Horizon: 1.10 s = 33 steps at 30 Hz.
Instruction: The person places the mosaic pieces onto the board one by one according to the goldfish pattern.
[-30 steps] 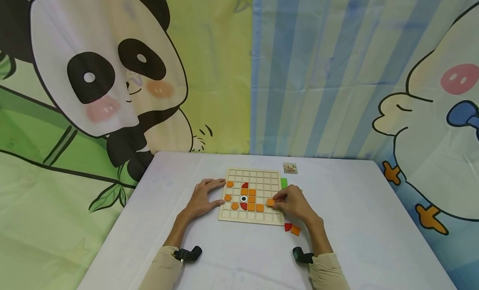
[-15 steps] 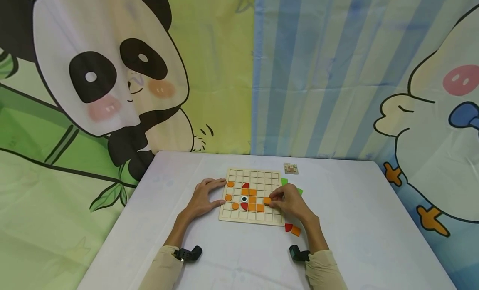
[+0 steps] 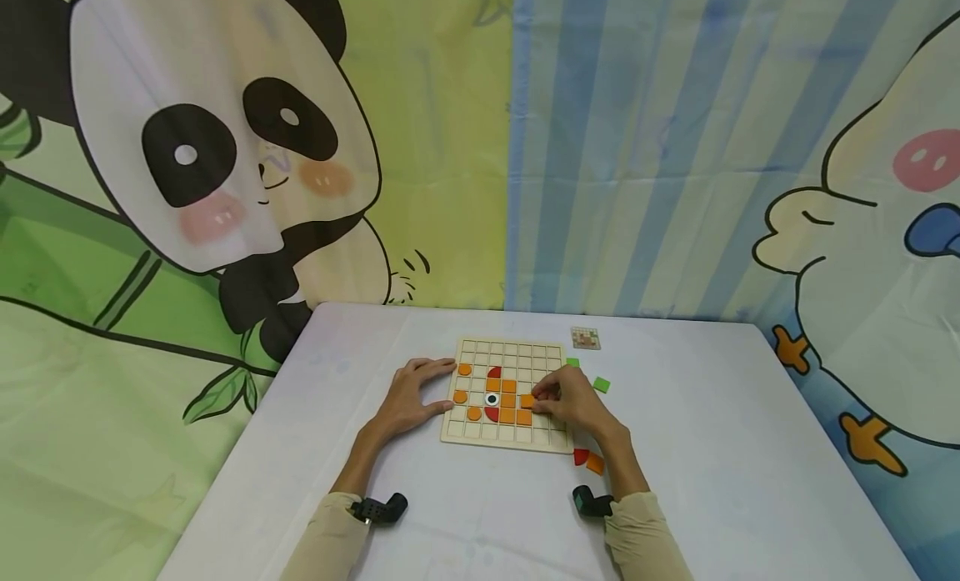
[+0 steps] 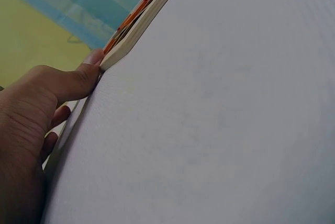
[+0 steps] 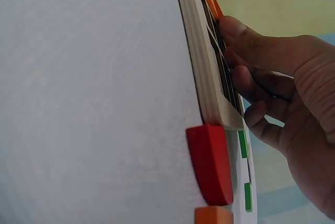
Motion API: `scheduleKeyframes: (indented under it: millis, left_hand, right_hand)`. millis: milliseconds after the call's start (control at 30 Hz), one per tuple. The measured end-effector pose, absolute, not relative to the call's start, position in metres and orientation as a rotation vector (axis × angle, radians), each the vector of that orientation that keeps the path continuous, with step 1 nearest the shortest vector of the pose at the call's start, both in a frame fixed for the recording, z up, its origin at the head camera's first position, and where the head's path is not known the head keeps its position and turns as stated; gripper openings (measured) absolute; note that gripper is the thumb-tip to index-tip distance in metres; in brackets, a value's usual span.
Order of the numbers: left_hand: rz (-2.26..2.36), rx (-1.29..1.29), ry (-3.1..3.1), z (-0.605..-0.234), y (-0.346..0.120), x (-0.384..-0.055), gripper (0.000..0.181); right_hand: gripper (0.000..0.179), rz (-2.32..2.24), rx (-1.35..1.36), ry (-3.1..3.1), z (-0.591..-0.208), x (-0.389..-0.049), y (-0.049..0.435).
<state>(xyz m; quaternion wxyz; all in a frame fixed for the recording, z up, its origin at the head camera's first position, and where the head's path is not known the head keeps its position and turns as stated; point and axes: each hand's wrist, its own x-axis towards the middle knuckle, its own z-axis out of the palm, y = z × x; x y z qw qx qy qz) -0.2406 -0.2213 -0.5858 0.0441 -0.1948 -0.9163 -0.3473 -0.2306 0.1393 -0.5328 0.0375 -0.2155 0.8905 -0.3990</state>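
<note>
A wooden grid board (image 3: 468,436) lies on the table, its recessed cells partly filled. Along its left edge rests my left hand (image 3: 405,400), thumb and fingers spread; the left wrist view shows the thumb (image 4: 84,80) against the board's corner. Over the board's right half, my right hand (image 3: 573,396) pinches an orange square tile (image 3: 527,402) between thumb and fingers, close beside the placed orange squares (image 3: 507,402). An eye tile (image 3: 492,399) sits left of those squares, with red quarter-circle tiles (image 3: 494,372) above and below. Several orange discs (image 3: 460,397) lie in left-hand cells.
Off the board's lower right corner lie a red quarter-circle tile (image 3: 581,457) and an orange square tile (image 3: 596,463). Green square tiles (image 3: 602,385) lie to the right of the board. A small pattern card (image 3: 586,338) lies behind it on the white table (image 3: 712,448).
My right hand has moved left over the board with the orange square tile, reaching the group of orange squares. Green tiles at the right are now less covered. My left hand stays put.
</note>
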Motion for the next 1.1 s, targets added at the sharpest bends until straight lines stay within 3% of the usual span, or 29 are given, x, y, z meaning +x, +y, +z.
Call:
scheduleKeyframes:
  millis: [1100]
  left_hand:
    - [-1.021, -0.598, -2.805, -0.5874, -0.2227, -0.2412, 0.075]
  right_hand:
    - [0.016, -1.151, -0.657, 2.762, -0.5295, -0.2266, 0.1359]
